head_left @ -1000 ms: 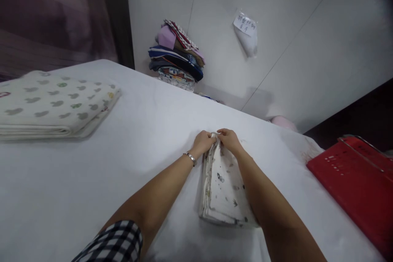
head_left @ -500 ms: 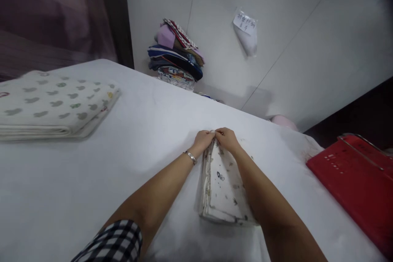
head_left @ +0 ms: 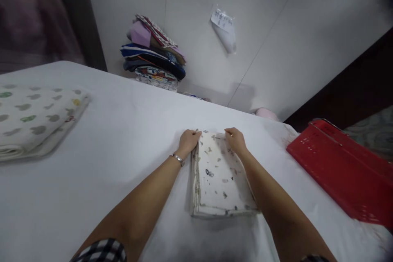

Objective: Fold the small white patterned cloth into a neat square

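Note:
A folded white cloth with small dark and brown prints lies in layers on the white-covered table. At its far left corner, my left hand pinches the edge; a bracelet circles that wrist. My right hand is closed on the far right corner, fingertips together. Between the two hands the cloth's far edge lies spread out. My right forearm passes over the cloth's right side and hides part of it.
Another folded cloth with grey animal shapes lies at the left. A red basket stands at the right. Past the far edge, a stack of folded fabrics rises by the wall, where a labelled plastic bag hangs.
My hands, together at the cloth's far edge before, have moved apart to its two far corners. The cloth's far end has widened and flattened. The whole view has shifted rightward.

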Tool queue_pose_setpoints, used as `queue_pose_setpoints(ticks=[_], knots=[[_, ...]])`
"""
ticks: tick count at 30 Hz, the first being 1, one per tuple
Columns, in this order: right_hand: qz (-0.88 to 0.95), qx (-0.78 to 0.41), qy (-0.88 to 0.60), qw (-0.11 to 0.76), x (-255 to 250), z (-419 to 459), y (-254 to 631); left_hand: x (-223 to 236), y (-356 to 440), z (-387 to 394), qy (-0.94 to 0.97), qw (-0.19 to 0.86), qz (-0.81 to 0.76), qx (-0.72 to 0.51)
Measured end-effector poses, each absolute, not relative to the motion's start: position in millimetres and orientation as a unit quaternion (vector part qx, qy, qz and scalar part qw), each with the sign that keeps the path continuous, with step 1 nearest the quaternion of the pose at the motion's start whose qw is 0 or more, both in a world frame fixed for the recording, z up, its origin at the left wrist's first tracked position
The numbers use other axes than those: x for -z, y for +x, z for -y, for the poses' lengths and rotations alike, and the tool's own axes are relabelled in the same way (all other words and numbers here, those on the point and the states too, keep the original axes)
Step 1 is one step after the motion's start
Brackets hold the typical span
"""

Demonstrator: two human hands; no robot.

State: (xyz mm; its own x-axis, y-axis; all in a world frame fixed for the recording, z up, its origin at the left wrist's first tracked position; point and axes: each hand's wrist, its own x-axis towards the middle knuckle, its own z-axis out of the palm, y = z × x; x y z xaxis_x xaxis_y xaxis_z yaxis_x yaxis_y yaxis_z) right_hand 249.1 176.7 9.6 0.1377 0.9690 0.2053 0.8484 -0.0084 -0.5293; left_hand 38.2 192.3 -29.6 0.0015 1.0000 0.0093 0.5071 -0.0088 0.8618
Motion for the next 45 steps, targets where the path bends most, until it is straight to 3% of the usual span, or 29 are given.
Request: queue_pose_setpoints(ticks=[4, 7, 16, 23, 28, 32, 37, 43, 45], knots=[[0.598, -0.074, -0.788, 0.127, -6, -170, 287, 37, 40, -192, 0.634, 0.276, -0.619, -0.372], [0.587, -0.079, -0.8, 0.096, 10, -165, 289, 40, 40, -193, 0.639, 0.273, -0.622, -0.362], [0.603, -0.037, -0.777, 0.175, 30, -169, 292, 41, 37, -192, 0.66, 0.262, -0.605, -0.361], [0.606, -0.065, -0.78, 0.141, 17, -165, 290, 38, 36, -195, 0.635, 0.317, -0.611, -0.351], [0.743, -0.044, -0.64, 0.19, 5, -117, 235, 37, 36, -195, 0.623, 0.349, -0.602, -0.357], [0.815, -0.108, -0.552, 0.138, 18, -69, 182, 36, 35, -197, 0.6, 0.384, -0.59, -0.379], [0.814, -0.136, -0.552, 0.117, 23, -54, 168, 34, 33, -197, 0.599, 0.395, -0.58, -0.385], [0.784, -0.103, -0.57, 0.223, 2, -62, 169, 31, 33, -200, 0.597, 0.404, -0.58, -0.38], [0.771, -0.106, -0.587, 0.222, 0, -61, 165, 29, 32, -200, 0.598, 0.407, -0.582, -0.372]])
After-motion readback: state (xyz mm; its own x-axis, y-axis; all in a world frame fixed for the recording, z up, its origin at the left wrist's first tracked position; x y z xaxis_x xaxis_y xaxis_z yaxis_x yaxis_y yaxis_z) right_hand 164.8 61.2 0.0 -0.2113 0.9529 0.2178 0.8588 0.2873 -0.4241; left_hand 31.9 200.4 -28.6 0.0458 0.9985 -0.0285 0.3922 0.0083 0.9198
